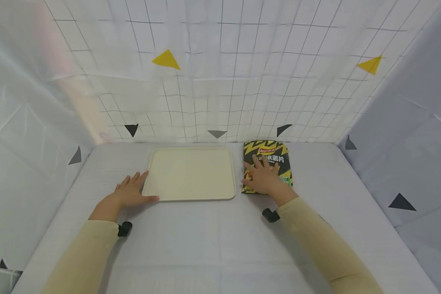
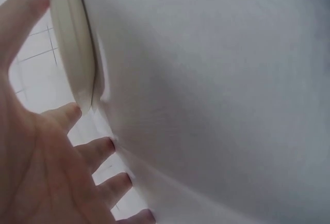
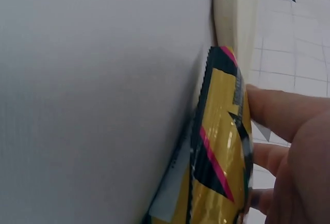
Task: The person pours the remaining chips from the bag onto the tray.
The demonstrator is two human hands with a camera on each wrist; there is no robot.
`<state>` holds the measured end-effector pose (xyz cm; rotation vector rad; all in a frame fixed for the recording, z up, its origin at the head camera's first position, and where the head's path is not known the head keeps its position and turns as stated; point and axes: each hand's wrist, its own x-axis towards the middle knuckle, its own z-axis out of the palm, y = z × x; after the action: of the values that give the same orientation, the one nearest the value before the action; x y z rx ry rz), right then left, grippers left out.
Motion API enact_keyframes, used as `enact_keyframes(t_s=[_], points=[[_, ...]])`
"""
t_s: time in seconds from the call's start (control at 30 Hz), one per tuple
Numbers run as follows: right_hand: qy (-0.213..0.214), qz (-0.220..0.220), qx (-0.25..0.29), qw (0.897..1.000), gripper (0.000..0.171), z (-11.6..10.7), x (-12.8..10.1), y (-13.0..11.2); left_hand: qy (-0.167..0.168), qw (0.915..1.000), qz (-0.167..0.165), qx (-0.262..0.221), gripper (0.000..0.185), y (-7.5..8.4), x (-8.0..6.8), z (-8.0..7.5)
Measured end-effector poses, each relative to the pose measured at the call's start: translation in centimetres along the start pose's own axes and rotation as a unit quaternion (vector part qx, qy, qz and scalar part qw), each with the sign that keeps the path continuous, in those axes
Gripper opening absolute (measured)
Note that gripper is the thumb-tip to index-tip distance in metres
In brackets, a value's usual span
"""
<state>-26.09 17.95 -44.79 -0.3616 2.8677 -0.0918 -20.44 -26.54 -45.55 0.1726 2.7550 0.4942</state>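
Observation:
A cream rectangular tray (image 1: 191,173) lies flat on the table. At its left end, my left hand (image 1: 129,192) spreads its fingers, with the thumb and index fingertip right at the rim; the left wrist view shows that rim (image 2: 72,43) between them. Just right of the tray lies a black and yellow bag of potato chips (image 1: 251,149). My right hand (image 1: 265,178) rests on top of the bag with its fingers spread. From the right wrist, the bag's crimped end (image 3: 219,131) shows beneath the fingers.
A white cloth covers the table (image 1: 191,245). A sheet with a grid (image 1: 220,98) hangs along the back edge, and pale sheets (image 1: 408,134) stand at both sides. Each sleeve has a small black device (image 1: 125,229) at the wrist.

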Motion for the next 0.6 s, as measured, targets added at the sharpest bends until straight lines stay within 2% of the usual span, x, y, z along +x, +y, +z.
enact_keyframes(t_s=[0.23,0.6], points=[[-0.008,0.007,-0.028,1.000,0.080,0.76,0.80,-0.45,0.003,1.0000,-0.001,0.000,0.120,-0.33,0.03,0.41],[-0.010,0.012,-0.037,0.999,0.081,0.41,0.71,-0.66,0.001,1.0000,-0.003,0.001,0.121,-0.47,0.38,0.36]])
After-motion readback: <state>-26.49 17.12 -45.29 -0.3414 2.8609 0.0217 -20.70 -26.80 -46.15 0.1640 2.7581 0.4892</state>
